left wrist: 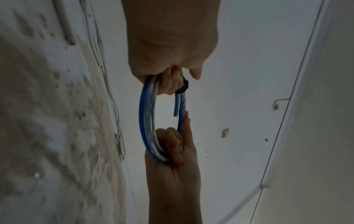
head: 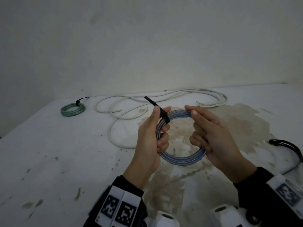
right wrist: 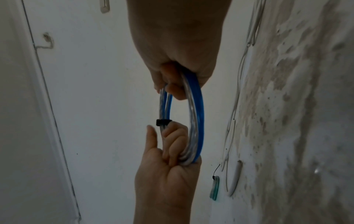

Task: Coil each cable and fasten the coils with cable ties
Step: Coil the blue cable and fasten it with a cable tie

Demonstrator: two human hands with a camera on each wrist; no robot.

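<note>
I hold a coil of blue and clear cable (head: 182, 161) upright above the table between both hands. My left hand (head: 151, 128) grips its left side, thumb and forefinger pinching where a black cable tie (head: 164, 117) wraps the strands; the tie's tail sticks up and to the left. My right hand (head: 208, 128) has its fingers curled round the coil's right side. In the left wrist view the coil (left wrist: 146, 121) shows a loose blue end just past the tie (left wrist: 184, 87). The right wrist view shows the tie (right wrist: 162, 122) just above the left hand's fingers (right wrist: 173, 141).
A green coil (head: 73, 109) fastened with a black tie lies at the table's far left. Loose white cable (head: 164, 95) sprawls along the back of the table (head: 65, 153). A black cable (head: 290, 148) lies at the right edge. A brown stain lies under my hands.
</note>
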